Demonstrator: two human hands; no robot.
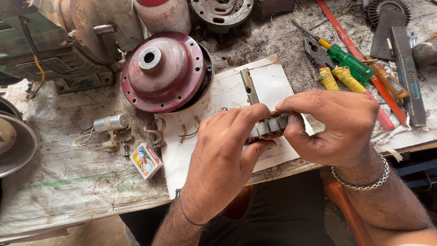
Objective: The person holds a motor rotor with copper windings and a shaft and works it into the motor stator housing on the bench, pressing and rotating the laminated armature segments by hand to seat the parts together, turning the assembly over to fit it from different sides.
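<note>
Head view: left hand (223,155) and right hand (334,127) both pinch a small motor armature (268,126), its shaft (249,86) projecting beyond the left fingers, above the bench (68,182).

Red motor cover (164,73), green-handled screwdriver (350,61), yellow-handled pliers (334,75).

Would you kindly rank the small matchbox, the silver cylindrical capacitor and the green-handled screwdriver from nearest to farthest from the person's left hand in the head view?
From the left hand:
1. The small matchbox, just to its left on the cloth.
2. The silver cylindrical capacitor, farther left and a little up.
3. The green-handled screwdriver, far off to the upper right, beyond the right hand.
</note>
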